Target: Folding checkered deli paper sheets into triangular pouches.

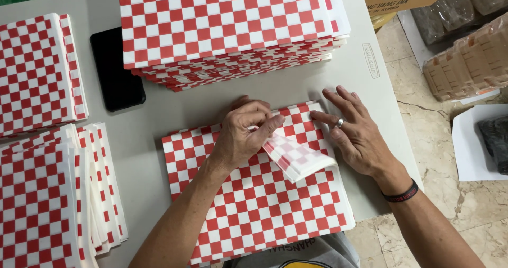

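Checkered paper sheet (pixel 254 204) lies near-centre on the table (pixel 174 106): thin, light, floppy, likely creases easily; best taken at a corner. Left hand (pixel 244 133) pinches the folded-over far-right corner (pixel 299 159); right hand (pixel 355 130) lies flat, fingers spread, pressing the sheet's far edge. Tall stack (pixel 227 24) far, smaller stacks (pixel 37 72) left, black phone (pixel 116 69) between them.

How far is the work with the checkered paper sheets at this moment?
Done, it seems: checkered stacks and fanned piles lie to the left. In hand: the left hand lifts a corner of the front pile, while the right hand presses it flat. Probably left: the tall stack behind them.
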